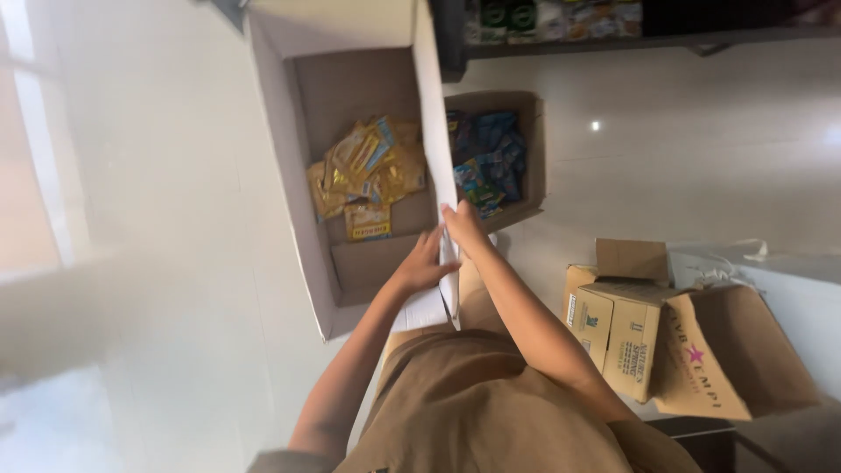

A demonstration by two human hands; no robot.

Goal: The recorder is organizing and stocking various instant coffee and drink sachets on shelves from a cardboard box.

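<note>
Both hands meet on the white flap (435, 131) of the big carton (302, 219), i.e. its right side panel, standing on edge; flap's long axis runs near-to-far, away from the person, so most of it lies beyond the fingers. Left hand (424, 263) lies on the flap's left face w/ fingers extended and pressed together; right hand (464, 226) grips the near stretch of the top edge, fingers curled over it, thumb hidden; right hand sits a bit farther up than the left. Carton on pale tiled floor (158, 219), approx. centre-left. Count: 1 big carton w/ a heap of yellow sachets (368, 175), too many and too jumbled to count; 1 smaller brown box (533, 149) just right of the flap, holding blue packets (491, 158); 2–3 closed brown cartons (618, 324) at near right; 1 brown paper bag (731, 350) beside them.
</note>
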